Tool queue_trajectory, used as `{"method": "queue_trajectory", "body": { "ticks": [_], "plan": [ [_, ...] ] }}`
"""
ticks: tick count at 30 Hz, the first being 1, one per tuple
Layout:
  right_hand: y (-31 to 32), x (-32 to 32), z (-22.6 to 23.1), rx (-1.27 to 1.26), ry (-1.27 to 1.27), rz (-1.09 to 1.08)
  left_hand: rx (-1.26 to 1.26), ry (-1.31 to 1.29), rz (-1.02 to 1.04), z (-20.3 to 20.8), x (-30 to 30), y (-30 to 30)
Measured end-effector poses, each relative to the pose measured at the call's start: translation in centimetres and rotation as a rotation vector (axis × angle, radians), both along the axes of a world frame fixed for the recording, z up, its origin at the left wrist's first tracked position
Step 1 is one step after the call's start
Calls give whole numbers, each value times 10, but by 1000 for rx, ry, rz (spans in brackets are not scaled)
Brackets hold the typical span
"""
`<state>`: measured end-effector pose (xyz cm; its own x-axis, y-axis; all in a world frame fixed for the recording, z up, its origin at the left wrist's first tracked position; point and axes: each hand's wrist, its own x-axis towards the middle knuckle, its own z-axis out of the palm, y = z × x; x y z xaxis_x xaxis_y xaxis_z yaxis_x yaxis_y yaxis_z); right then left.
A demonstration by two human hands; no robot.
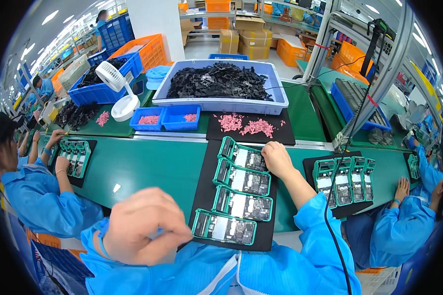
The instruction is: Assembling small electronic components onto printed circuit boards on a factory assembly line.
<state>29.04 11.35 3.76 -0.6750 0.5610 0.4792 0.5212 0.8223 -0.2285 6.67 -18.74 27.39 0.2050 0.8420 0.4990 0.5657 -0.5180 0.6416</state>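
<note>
Several phone bodies with bare circuit boards, each in a green frame, lie in a column on a black mat (200,196) in front of me. My right hand (278,158) reaches to the right end of the farthest phone body (248,158). Its fingers are closed at the edge there, and they hide what they pinch. My left hand (147,228) is raised close to the camera, left of the nearest phone body (231,229). Its fingers are curled with thumb and forefinger together; it is slightly blurred, and whatever it may hold does not show.
Beyond the mat, small pink pieces (256,128) lie on a dark sheet, beside two blue trays (180,118). A large bin (221,104) holds black parts. A white fan (125,107) stands left. Co-workers sit on both sides; another mat with phone bodies (344,182) lies right. A small white piece (116,188) lies left.
</note>
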Motion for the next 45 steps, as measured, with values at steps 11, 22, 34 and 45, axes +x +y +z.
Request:
{"method": "queue_trajectory", "body": {
  "ticks": [11,22,34,45],
  "plan": [
    [-7,-10,18,158,-215,25,69,253,-161,-61,11,169],
    [-22,2,9,74,-78,13,-474,132,-137,-158,24,237],
    [-25,10,-9,-68,134,-51,-195,477,-232,-197,53,233],
    [-24,11,-23,-66,278,-57,117,700,-239,-208,63,228]
  ]
}}
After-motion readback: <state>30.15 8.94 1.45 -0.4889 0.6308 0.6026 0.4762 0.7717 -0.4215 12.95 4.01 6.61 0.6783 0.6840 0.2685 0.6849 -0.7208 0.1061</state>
